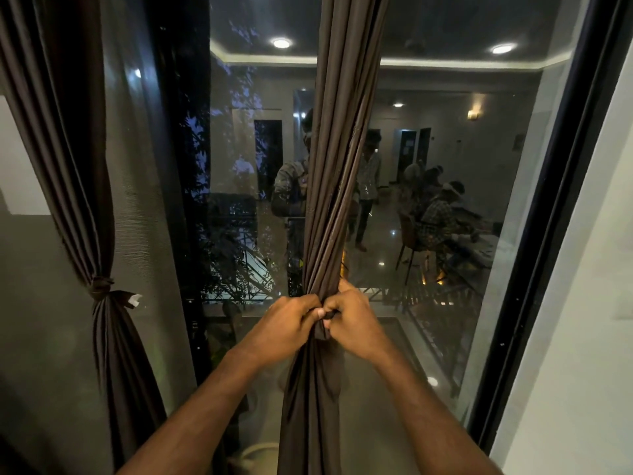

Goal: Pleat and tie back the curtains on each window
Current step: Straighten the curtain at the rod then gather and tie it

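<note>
Dark window glass [445, 166] fills the view ahead of me, throwing back a lit room with ceiling spots and several seated and standing figures (too dim to count surely), and a black frame [561, 207] runs down at three o'clock beside a pale wall [589, 303]. Two brown curtains hang here. One, the middle curtain [339, 149], drops straight down from twelve o'clock in tight, narrow pleats, gathered to a slim waist where I hold it, then loosens into softer folds below toward six o'clock. My left hand [291, 322] and my right hand [352, 320] meet at that waist, knuckle to knuckle, both curled tight on the cloth; my fingers pinch a dark strip of fabric [329, 315] between them, and I cannot tell whether it is a separate tie or part of the curtain. My right forefinger reaches up against the pleats just above. My two forearms rise from five and seven o'clock. The second one, the left curtain [68, 132], hangs at nine o'clock, well apart from my hands, already cinched by a knotted brown tie [101, 287] with a small white tip [134, 299] sticking out on its right side; below the knot it flares again.
</note>
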### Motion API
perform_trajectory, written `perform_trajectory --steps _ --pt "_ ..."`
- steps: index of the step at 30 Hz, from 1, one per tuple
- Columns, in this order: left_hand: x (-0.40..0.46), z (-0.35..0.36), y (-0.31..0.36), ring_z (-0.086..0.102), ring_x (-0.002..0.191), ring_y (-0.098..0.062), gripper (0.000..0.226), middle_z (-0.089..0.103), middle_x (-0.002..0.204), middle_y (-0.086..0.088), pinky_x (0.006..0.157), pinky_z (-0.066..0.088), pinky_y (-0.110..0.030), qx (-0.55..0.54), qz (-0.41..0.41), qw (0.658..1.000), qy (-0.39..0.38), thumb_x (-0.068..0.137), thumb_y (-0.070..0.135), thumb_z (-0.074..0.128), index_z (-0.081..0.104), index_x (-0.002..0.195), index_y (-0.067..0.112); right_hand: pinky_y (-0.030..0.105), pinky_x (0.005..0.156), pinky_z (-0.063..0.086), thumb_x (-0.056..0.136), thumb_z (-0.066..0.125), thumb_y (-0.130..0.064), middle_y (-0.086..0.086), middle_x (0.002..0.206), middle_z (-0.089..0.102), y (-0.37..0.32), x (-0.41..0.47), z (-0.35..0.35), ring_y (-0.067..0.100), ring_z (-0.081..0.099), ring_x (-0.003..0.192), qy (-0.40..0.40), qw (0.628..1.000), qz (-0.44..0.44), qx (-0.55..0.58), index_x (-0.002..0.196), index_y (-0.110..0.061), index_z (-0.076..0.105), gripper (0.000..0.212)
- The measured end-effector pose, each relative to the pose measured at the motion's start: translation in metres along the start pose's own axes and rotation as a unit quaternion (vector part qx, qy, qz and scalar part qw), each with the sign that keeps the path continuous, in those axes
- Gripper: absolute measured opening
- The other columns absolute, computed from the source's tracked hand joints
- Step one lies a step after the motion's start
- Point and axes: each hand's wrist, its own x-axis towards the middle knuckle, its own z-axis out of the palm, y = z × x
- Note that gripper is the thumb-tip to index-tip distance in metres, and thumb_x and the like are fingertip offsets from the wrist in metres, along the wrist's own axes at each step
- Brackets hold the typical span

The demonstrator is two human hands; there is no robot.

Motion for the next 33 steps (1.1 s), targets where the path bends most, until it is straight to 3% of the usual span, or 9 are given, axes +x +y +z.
perform_trajectory --steps 4,8,12,16,18,23,27,29,33 --pt "0.004 -0.010 -0.008 0.047 0.058 -0.005 0.029 0.049 0.061 0.008 0.055 0.031 -0.027 0.004 -0.065 0.998 0.000 0.102 0.024 0.054 0.052 0.073 0.020 0.025 0.062 0.057 0.082 0.079 -0.005 -0.005 0.089 0.065 -0.008 -0.020 0.008 0.009 0.070 0.069 0.221 0.954 0.090 0.184 0.097 -0.019 0.060 0.028" --pt "0.008 -0.014 -0.004 0.041 0.052 -0.004 0.040 0.045 0.053 0.009 0.052 0.031 -0.024 -0.057 -0.085 0.995 -0.010 0.098 0.018 0.061 0.050 0.060 0.020 0.026 0.054 0.051 0.083 0.079 -0.038 -0.006 0.072 0.065 -0.005 -0.033 0.019 0.008 0.063 0.059 0.071 0.985 0.098 0.124 0.085 -0.026 0.060 0.023" --pt "0.009 -0.012 0.001 0.047 0.050 0.000 0.038 0.052 0.051 0.012 0.053 0.037 -0.018 -0.098 -0.097 0.990 -0.008 0.094 0.017 0.067 0.059 0.058 0.021 0.030 0.055 0.049 0.070 0.072 -0.064 -0.007 0.062 0.061 -0.011 -0.035 0.018 0.007 0.056 0.055 0.040 0.992 0.108 0.049 0.080 -0.023 0.059 0.044" --pt "0.004 -0.010 0.002 0.065 0.064 -0.010 0.014 0.072 0.067 -0.002 0.064 0.052 -0.030 -0.190 -0.092 0.978 0.006 0.086 0.008 0.076 0.075 0.073 0.006 0.035 0.073 0.046 0.093 0.059 -0.036 0.003 0.086 0.066 -0.017 -0.034 0.016 0.021 0.061 0.082 0.019 0.993 0.065 -0.094 0.084 -0.016 0.063 0.023" --pt "-0.002 -0.008 0.003 0.067 0.074 -0.020 0.003 0.074 0.078 -0.015 0.071 0.054 -0.032 -0.290 -0.092 0.952 0.023 0.084 -0.001 0.077 0.075 0.084 -0.003 0.035 0.073 0.043 0.096 0.055 -0.025 0.002 0.088 0.061 -0.014 -0.033 0.016 0.020 0.058 0.085 0.012 0.998 0.030 -0.059 0.084 -0.017 0.060 0.015" --pt "-0.029 0.006 -0.011 0.065 0.092 -0.019 0.044 0.071 0.097 -0.015 0.084 0.052 -0.027 -0.562 -0.127 0.817 -0.016 0.081 0.006 0.080 0.068 0.123 0.000 0.033 0.074 0.046 0.099 0.049 -0.031 -0.008 0.084 0.054 0.001 -0.033 0.021 0.011 0.056 0.081 0.023 0.999 0.008 0.033 0.083 -0.019 0.062 0.024" --pt "-0.038 0.024 -0.009 0.063 0.077 -0.014 0.064 0.067 0.080 -0.009 0.063 0.041 -0.025 -0.633 -0.161 0.755 0.056 0.063 0.036 0.093 0.073 0.118 0.008 0.036 0.074 0.049 0.098 0.047 -0.039 -0.006 0.082 0.056 0.000 -0.034 0.023 0.007 0.057 0.078 0.020 0.998 0.001 0.065 0.080 -0.017 0.064 0.033" --pt "-0.036 0.025 -0.003 0.059 0.066 -0.014 0.044 0.063 0.071 -0.007 0.056 0.037 -0.024 -0.611 -0.181 0.762 0.116 0.074 0.036 0.087 0.077 0.106 0.008 0.038 0.074 0.049 0.098 0.045 -0.044 -0.007 0.081 0.054 0.001 -0.034 0.024 0.007 0.056 0.078 0.016 0.997 -0.007 0.070 0.081 -0.018 0.063 0.036" --pt "-0.017 0.007 0.013 0.046 0.052 -0.012 0.026 0.051 0.054 -0.007 0.052 0.038 -0.023 -0.419 -0.140 0.873 0.208 0.094 0.011 0.066 0.071 0.071 0.001 0.047 0.075 0.048 0.100 0.037 -0.050 -0.010 0.078 0.049 -0.003 -0.028 0.023 0.010 0.052 0.077 0.014 0.999 -0.013 0.046 0.082 -0.021 0.058 0.040"
